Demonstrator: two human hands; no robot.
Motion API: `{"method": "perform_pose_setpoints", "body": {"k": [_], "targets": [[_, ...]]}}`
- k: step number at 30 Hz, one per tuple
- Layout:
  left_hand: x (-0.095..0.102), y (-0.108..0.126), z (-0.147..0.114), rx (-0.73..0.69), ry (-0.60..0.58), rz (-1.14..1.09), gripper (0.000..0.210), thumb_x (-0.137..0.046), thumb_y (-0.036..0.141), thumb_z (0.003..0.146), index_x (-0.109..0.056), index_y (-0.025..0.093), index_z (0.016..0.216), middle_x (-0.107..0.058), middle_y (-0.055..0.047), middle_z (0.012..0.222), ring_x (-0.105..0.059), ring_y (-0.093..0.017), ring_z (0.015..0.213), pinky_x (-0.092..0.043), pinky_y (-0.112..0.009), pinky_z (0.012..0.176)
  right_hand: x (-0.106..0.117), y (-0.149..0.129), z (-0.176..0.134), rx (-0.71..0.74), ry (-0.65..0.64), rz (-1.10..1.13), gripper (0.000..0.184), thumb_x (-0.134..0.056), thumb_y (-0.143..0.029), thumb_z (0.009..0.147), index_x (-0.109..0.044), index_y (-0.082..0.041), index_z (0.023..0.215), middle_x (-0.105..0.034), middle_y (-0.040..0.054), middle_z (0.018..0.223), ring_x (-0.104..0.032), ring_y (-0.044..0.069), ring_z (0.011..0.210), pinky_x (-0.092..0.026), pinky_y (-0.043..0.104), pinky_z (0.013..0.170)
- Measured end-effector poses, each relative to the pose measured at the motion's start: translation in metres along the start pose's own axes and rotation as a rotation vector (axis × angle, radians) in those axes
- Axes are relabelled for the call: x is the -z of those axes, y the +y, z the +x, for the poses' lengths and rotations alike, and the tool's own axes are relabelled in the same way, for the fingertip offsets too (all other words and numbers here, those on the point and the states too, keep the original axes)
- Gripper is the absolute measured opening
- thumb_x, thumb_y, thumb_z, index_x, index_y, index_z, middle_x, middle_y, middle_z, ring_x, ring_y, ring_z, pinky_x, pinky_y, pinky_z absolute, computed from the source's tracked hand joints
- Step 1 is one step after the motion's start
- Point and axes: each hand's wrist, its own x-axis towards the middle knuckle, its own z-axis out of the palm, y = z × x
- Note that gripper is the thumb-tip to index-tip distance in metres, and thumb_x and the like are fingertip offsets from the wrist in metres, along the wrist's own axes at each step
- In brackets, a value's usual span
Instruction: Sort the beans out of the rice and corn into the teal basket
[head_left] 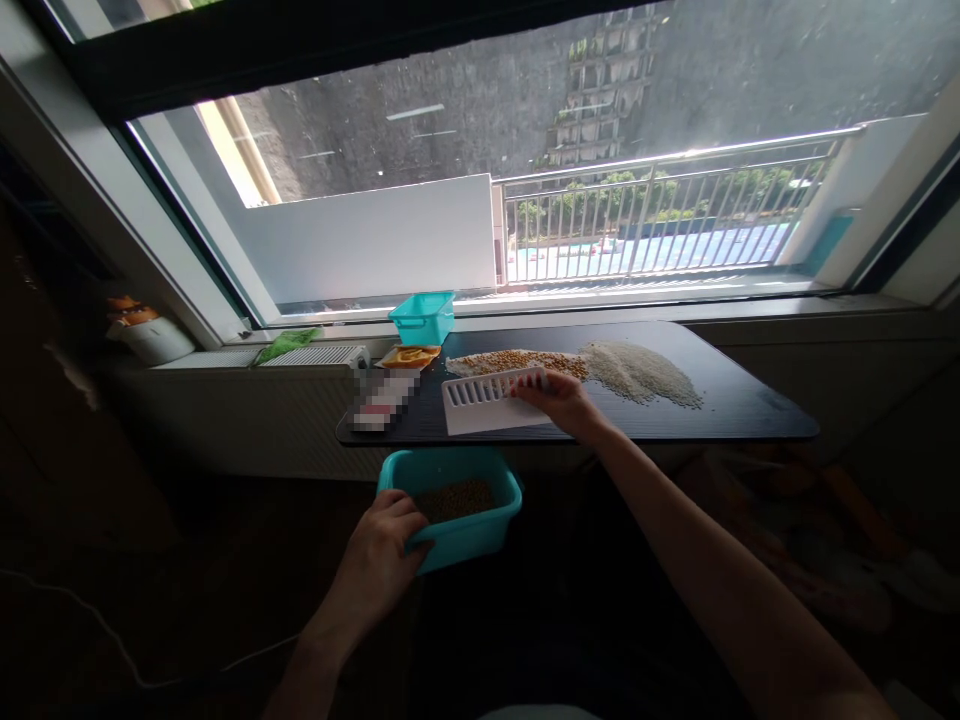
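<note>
My left hand (pixel 386 545) is closed over the left rim of a turquoise plastic bin (pixel 472 530), held just below the table's front edge. Small brownish grains or beans cover its shadowed bottom. My right hand (pixel 561 402) grips the right end of a white slotted tray (pixel 484 408), which stands tilted near the front edge of the dark table (pixel 720 415). Right behind the tray lies a spread of yellow corn kernels (pixel 517 360). To their right, touching them, is a pile of pale grains like rice (pixel 637 370).
A second turquoise bin (pixel 422 318) stands by the window at the table's back left. Close to it are an orange-and-white packet (pixel 409 357) and a blurred-out flat object (pixel 386 400). A green cloth (pixel 289 344) and a white pot (pixel 157 338) rest left, by the radiator (pixel 300 400).
</note>
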Motion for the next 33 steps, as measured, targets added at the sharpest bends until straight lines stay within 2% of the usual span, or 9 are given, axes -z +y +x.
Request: {"method": "perform_pose_setpoints", "body": {"k": [4, 6, 10, 17, 33], "targets": [[-0.007, 0.019, 0.006, -0.035, -0.045, -0.046, 0.014, -0.062, 0.013, 0.079, -0.069, 0.022, 0.070, -0.068, -0.004, 0.082, -0.057, -0.026, 0.103, -0.049, -0.038, 0.090, 0.058, -0.011, -0.005, 0.039, 0.237, -0.047, 0.042, -0.083, -0.060, 0.056, -0.069, -0.023, 0.068, -0.070, 0.0008, 0.072, -0.068, 0.021, 0.076, -0.056, 0.040, 0.081], [-0.013, 0.030, 0.011, -0.062, -0.074, -0.075, 0.015, -0.061, 0.012, 0.079, -0.068, 0.021, 0.069, -0.067, -0.004, 0.082, -0.057, -0.025, 0.102, -0.050, -0.037, 0.087, 0.083, -0.015, -0.006, 0.050, 0.319, -0.072, 0.044, -0.085, -0.061, 0.051, -0.069, -0.023, 0.068, -0.069, 0.0004, 0.071, -0.068, 0.021, 0.076, -0.056, 0.042, 0.084], [-0.026, 0.047, 0.024, -0.115, -0.121, -0.115, 0.016, -0.061, 0.009, 0.078, -0.065, 0.020, 0.068, -0.066, -0.003, 0.082, -0.057, -0.023, 0.098, -0.051, -0.035, 0.084, 0.109, -0.016, -0.007, 0.046, 0.379, -0.100, 0.047, -0.086, -0.061, 0.046, -0.069, -0.023, 0.067, -0.070, 0.0010, 0.070, -0.069, 0.023, 0.077, -0.056, 0.045, 0.085], [-0.039, 0.058, 0.037, -0.178, -0.151, -0.140, 0.013, -0.063, 0.011, 0.080, -0.066, 0.019, 0.071, -0.066, -0.004, 0.081, -0.056, -0.024, 0.101, -0.050, -0.037, 0.088, 0.112, -0.005, -0.005, 0.025, 0.387, -0.102, 0.050, -0.085, -0.064, 0.045, -0.066, -0.022, 0.066, -0.069, 0.0004, 0.070, -0.070, 0.022, 0.079, -0.056, 0.043, 0.088], [-0.044, 0.063, 0.041, -0.229, -0.106, -0.124, 0.012, -0.066, 0.010, 0.078, -0.067, 0.019, 0.071, -0.067, -0.003, 0.080, -0.057, -0.026, 0.099, -0.049, -0.042, 0.088, 0.111, -0.009, -0.009, 0.022, 0.356, -0.140, 0.046, -0.085, -0.061, 0.049, -0.066, -0.022, 0.066, -0.069, 0.0005, 0.070, -0.070, 0.022, 0.081, -0.056, 0.042, 0.087]]}}
